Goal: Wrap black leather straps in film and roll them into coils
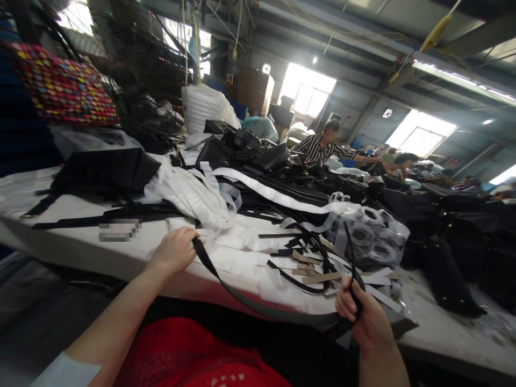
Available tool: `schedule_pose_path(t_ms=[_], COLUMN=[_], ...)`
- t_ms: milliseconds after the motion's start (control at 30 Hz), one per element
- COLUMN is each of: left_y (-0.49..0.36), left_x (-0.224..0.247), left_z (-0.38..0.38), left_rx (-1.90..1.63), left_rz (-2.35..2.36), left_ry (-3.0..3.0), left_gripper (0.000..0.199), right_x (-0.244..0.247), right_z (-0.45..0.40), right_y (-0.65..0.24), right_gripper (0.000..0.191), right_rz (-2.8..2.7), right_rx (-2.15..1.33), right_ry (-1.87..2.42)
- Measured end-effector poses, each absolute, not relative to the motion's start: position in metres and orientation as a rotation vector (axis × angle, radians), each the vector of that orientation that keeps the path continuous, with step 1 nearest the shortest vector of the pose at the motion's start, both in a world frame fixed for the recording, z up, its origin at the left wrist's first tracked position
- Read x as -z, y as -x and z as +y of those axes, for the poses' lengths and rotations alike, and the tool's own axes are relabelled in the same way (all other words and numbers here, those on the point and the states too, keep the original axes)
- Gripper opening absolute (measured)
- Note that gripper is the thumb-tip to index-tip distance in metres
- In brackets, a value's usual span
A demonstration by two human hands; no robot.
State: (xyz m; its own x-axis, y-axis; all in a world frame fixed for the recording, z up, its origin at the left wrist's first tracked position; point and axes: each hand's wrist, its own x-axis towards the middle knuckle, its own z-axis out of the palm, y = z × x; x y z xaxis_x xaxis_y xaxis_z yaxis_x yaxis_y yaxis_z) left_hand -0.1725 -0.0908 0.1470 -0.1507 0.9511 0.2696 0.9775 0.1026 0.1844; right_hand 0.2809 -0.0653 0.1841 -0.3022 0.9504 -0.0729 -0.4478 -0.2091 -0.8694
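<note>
A long black strap (258, 305) hangs in a slack curve between my two hands, near the table's front edge. My left hand (177, 250) is closed on one end of it, over the white tabletop. At the right, my right hand (358, 303) grips the strap near its other end, and a narrow black tip sticks up above the fingers. Behind the right hand lies a heap of cut black, white and tan strips (308, 266). White fabric strips (197, 199) lie bunched beyond my left hand.
Rolls of clear tape in plastic (368, 234) stand behind my right hand. Black bags and pieces (435, 242) are piled at the right and back. A folded black piece (107, 172) lies at the left. A person in a striped shirt (318, 148) works beyond the pile.
</note>
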Motion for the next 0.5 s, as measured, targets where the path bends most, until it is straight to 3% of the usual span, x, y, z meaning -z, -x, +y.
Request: schedule_pose_path(t_ms=[500], left_y=[0.129], left_x=[-0.105], left_z=[-0.081], left_rx=[0.362], left_rz=[-1.941], left_ry=[2.470], left_gripper=[0.031], right_x=[-0.163], right_z=[-0.087], right_y=[-0.319], right_gripper=[0.022], right_rz=[-1.004], right_rx=[-1.652], right_ry=[0.946])
